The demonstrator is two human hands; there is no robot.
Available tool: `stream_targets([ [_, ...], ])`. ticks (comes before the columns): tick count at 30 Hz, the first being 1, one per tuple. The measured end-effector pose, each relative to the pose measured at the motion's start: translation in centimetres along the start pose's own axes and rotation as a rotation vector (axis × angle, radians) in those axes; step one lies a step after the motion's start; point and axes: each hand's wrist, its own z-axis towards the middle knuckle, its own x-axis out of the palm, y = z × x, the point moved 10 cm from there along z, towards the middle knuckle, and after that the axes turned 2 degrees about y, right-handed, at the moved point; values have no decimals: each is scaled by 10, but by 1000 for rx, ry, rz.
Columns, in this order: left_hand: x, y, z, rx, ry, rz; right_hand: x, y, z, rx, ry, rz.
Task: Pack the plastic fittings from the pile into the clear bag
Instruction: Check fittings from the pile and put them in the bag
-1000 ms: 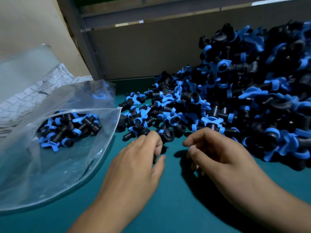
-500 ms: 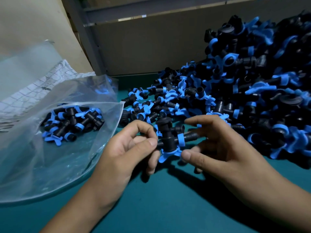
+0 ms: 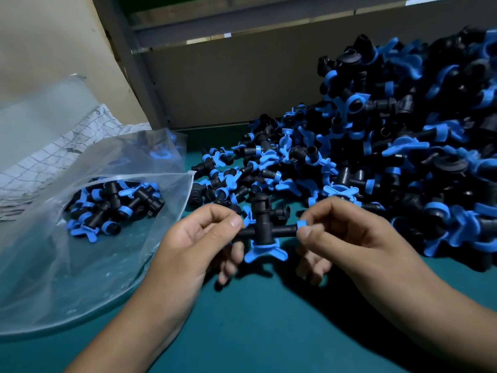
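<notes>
At centre frame, the left hand [image 3: 199, 238] pinches one end of a black cross-shaped fitting [image 3: 262, 227] and the right hand [image 3: 347, 232] pinches its opposite, blue-ringed end; each grip is closed on it, holding it above the green surface [image 3: 255, 327]. Nothing lies between it and the clear bag [image 3: 67, 265] at left, whose mouth faces it, fittings already inside. The pile [image 3: 390, 146] fills the right and upper right. The held fitting has a blue winged collar at its bottom.

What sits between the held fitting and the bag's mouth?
Only the left hand, which pinches the held fitting at its left end; just beyond its knuckles lies the clear bag's open edge. Head view shows this.
</notes>
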Motion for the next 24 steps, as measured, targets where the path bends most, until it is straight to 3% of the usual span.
stream_targets([
  [5,-5,-9,-1,123,10,99,-6,8,0,-67,-31,2],
  [18,-4,-9,-3,56,-48,81,-1,7,-5,-13,-34,-150],
  [24,-11,-49,-15,267,-175,138,7,12,-5,-8,37,-13],
])
